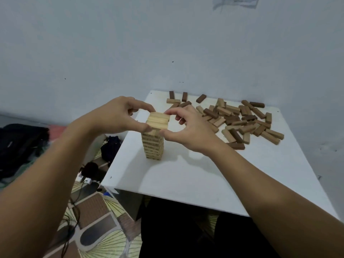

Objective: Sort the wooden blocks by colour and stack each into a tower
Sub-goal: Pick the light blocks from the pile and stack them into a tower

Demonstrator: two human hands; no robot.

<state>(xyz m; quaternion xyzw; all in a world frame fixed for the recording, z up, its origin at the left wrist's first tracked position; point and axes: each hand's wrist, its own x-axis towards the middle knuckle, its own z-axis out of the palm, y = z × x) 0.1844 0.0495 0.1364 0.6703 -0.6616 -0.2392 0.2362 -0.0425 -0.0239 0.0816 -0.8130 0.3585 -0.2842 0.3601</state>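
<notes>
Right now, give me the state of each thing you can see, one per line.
Light tower: upright on the table, many layers high.
Top layer: pinched from both sides.
Left hand: pinches the top layer.
Right hand: pinches the top layer.
Loose blocks: mixed brown shades, scattered, unstacked.
White table: holds tower and blocks.

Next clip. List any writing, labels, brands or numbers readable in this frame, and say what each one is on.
No text is readable.
Paper on the wall: faint marks, too blurred to read.
Small white item on the floor: dark marks, too small to read.
Light tower, loose blocks and white table: no markings visible.
</notes>
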